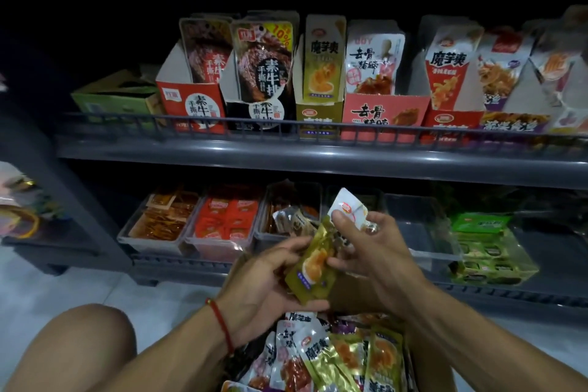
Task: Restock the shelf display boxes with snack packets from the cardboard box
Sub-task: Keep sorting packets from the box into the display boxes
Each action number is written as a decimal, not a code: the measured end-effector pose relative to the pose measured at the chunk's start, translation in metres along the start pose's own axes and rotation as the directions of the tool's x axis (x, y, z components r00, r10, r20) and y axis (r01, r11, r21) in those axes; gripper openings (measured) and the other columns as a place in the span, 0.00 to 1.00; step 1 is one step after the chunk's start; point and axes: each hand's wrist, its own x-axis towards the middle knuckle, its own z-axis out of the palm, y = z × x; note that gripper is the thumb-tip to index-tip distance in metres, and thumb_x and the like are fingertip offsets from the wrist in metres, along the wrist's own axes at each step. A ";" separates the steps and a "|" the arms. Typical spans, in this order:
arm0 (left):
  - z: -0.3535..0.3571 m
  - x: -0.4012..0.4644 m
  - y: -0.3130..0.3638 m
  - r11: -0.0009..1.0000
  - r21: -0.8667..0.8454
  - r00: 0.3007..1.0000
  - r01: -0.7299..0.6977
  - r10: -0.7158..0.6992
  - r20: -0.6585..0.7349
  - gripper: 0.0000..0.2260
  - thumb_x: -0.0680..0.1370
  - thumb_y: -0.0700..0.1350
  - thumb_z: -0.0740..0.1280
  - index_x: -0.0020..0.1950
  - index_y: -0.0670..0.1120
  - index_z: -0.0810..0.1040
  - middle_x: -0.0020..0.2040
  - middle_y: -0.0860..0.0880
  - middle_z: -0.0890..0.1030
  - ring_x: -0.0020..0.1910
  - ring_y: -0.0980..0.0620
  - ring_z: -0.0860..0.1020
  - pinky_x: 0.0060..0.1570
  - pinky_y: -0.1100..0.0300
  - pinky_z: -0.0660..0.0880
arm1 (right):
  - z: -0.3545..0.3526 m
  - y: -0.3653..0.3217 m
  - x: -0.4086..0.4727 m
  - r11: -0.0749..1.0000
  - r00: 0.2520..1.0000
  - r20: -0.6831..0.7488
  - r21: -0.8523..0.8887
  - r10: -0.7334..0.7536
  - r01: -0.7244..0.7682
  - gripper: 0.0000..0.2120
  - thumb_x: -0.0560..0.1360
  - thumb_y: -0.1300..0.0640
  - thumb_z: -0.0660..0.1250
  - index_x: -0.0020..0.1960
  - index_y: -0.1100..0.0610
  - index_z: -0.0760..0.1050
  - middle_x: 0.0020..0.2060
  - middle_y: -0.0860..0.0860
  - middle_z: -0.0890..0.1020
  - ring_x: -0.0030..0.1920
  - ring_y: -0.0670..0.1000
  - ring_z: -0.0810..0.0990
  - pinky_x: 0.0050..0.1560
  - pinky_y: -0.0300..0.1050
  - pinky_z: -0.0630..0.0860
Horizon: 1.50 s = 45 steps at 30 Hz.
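Between both hands I hold a small stack of gold-green snack packets [313,270], above the cardboard box [350,286]. My left hand [267,283] grips the stack's lower left side, thumb underneath. My right hand [366,251] pinches its upper part, with a white packet [346,207] sticking up behind the fingers. More packets [337,356] in gold, white and red fill the box below. On the upper shelf stands the matching gold display box [319,119] with one packet upright in it, between a black box [264,111] and a pink box [381,118].
The grey upper shelf [318,159] has a low wire rail along its front. The lower shelf holds clear plastic bins [156,239] of orange and red snacks and a green pack [483,242] at right. My knee [86,344] is at lower left.
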 end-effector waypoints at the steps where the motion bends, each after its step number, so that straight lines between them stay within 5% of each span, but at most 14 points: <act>1: 0.001 -0.001 0.000 0.999 0.038 1.000 0.002 -0.003 0.030 0.12 0.82 0.46 0.64 0.64 0.49 0.82 0.67 0.42 0.80 0.62 0.38 0.81 0.56 0.32 0.79 | 0.003 0.000 0.002 1.000 1.000 0.000 -0.022 -0.003 0.003 0.28 0.68 0.50 0.78 0.61 0.56 0.69 0.52 0.59 0.81 0.44 0.54 0.84 0.39 0.49 0.84; 4: -0.002 0.000 -0.006 0.963 0.256 0.996 -0.089 0.093 -0.002 0.16 0.77 0.40 0.74 0.63 0.53 0.80 0.65 0.44 0.80 0.59 0.41 0.83 0.53 0.38 0.82 | 0.010 0.000 0.006 1.000 0.999 0.046 -0.031 -0.002 0.003 0.27 0.66 0.45 0.78 0.57 0.59 0.74 0.48 0.58 0.80 0.42 0.55 0.81 0.38 0.48 0.84; 7: -0.007 0.003 -0.002 0.931 0.330 0.966 -0.158 0.215 -0.144 0.20 0.76 0.31 0.72 0.58 0.54 0.81 0.58 0.44 0.84 0.52 0.41 0.85 0.48 0.40 0.83 | 0.012 -0.007 0.010 0.999 0.994 0.105 -0.004 0.039 -0.039 0.28 0.70 0.50 0.78 0.64 0.56 0.69 0.49 0.58 0.83 0.43 0.58 0.85 0.37 0.47 0.84; 10: -0.014 0.002 0.013 0.900 0.389 0.943 -0.195 0.281 -0.177 0.19 0.74 0.31 0.74 0.59 0.51 0.81 0.54 0.44 0.86 0.53 0.42 0.85 0.52 0.41 0.83 | 0.009 -0.019 0.014 0.951 0.983 0.161 -0.281 -0.084 0.127 0.26 0.73 0.58 0.77 0.65 0.51 0.69 0.40 0.56 0.87 0.32 0.56 0.83 0.30 0.48 0.80; 13: -0.017 -0.003 0.025 0.846 0.467 0.928 -0.256 0.350 -0.126 0.19 0.72 0.32 0.77 0.59 0.50 0.81 0.52 0.47 0.87 0.53 0.46 0.85 0.53 0.48 0.83 | 0.009 -0.034 0.013 0.749 0.941 0.188 -0.570 -0.280 0.337 0.14 0.74 0.50 0.77 0.53 0.52 0.76 0.36 0.51 0.86 0.29 0.55 0.83 0.26 0.49 0.79; 17: -0.017 -0.009 0.033 0.770 0.565 0.914 -0.298 0.400 -0.063 0.19 0.72 0.34 0.78 0.58 0.51 0.82 0.53 0.49 0.87 0.53 0.49 0.85 0.54 0.46 0.83 | 0.010 -0.051 0.007 0.646 0.929 0.207 -0.672 -0.306 0.362 0.17 0.71 0.44 0.78 0.46 0.56 0.79 0.36 0.48 0.87 0.34 0.51 0.86 0.33 0.54 0.83; 23: -0.013 -0.015 0.043 0.725 0.585 0.894 -0.363 0.448 0.000 0.18 0.74 0.34 0.76 0.58 0.52 0.81 0.53 0.50 0.86 0.53 0.51 0.85 0.56 0.45 0.82 | 0.012 -0.078 -0.001 0.647 0.893 0.354 -0.618 -0.279 0.447 0.11 0.73 0.53 0.77 0.53 0.50 0.80 0.47 0.49 0.87 0.45 0.58 0.87 0.49 0.66 0.82; 26: -0.013 -0.019 0.048 0.677 0.603 0.873 -0.422 0.483 0.069 0.16 0.76 0.35 0.74 0.60 0.52 0.80 0.53 0.51 0.86 0.54 0.52 0.85 0.57 0.46 0.82 | 0.015 -0.094 -0.010 0.669 0.889 0.392 -0.598 -0.237 0.441 0.12 0.74 0.58 0.76 0.55 0.55 0.79 0.47 0.52 0.88 0.49 0.60 0.86 0.51 0.59 0.83; 29: -0.011 -0.021 0.050 0.629 0.608 0.823 -0.484 0.563 0.072 0.18 0.76 0.38 0.75 0.61 0.54 0.79 0.53 0.53 0.86 0.53 0.54 0.84 0.56 0.47 0.82 | 0.019 -0.107 -0.021 0.659 0.876 0.417 -0.592 -0.242 0.464 0.12 0.74 0.63 0.74 0.56 0.57 0.78 0.46 0.50 0.88 0.47 0.52 0.87 0.45 0.46 0.85; 33: -0.019 -0.018 0.059 0.661 0.543 0.765 -0.518 0.642 -0.051 0.22 0.74 0.46 0.77 0.64 0.61 0.75 0.57 0.55 0.83 0.56 0.57 0.82 0.57 0.54 0.81 | 0.025 -0.147 -0.027 0.445 0.806 0.377 -0.688 -0.455 0.573 0.10 0.75 0.58 0.72 0.55 0.50 0.77 0.48 0.47 0.85 0.47 0.45 0.85 0.46 0.44 0.83; 37: -0.031 -0.015 0.070 0.720 0.490 0.758 -0.490 0.630 -0.168 0.20 0.76 0.44 0.76 0.62 0.59 0.74 0.55 0.54 0.83 0.56 0.53 0.81 0.55 0.50 0.81 | 0.038 -0.212 -0.018 0.096 0.598 0.357 -0.800 -0.718 0.593 0.10 0.77 0.55 0.72 0.54 0.48 0.73 0.48 0.46 0.81 0.48 0.51 0.82 0.48 0.52 0.81; 40: -0.035 -0.014 0.072 0.735 0.493 0.770 -0.465 0.611 -0.185 0.20 0.75 0.43 0.75 0.62 0.59 0.74 0.54 0.53 0.84 0.55 0.52 0.82 0.56 0.46 0.81 | 0.054 -0.257 -0.003 -0.034 0.483 0.354 -0.833 -0.801 0.553 0.13 0.77 0.55 0.72 0.59 0.51 0.74 0.51 0.51 0.80 0.49 0.52 0.79 0.51 0.51 0.78; 45: -0.036 -0.013 0.073 0.760 0.488 0.786 -0.429 0.580 -0.213 0.20 0.77 0.38 0.73 0.61 0.59 0.74 0.53 0.52 0.84 0.54 0.48 0.82 0.56 0.46 0.81 | 0.083 -0.290 0.058 -0.128 0.588 0.374 -0.900 -0.717 0.417 0.27 0.77 0.57 0.73 0.74 0.56 0.70 0.68 0.57 0.77 0.64 0.59 0.78 0.53 0.47 0.75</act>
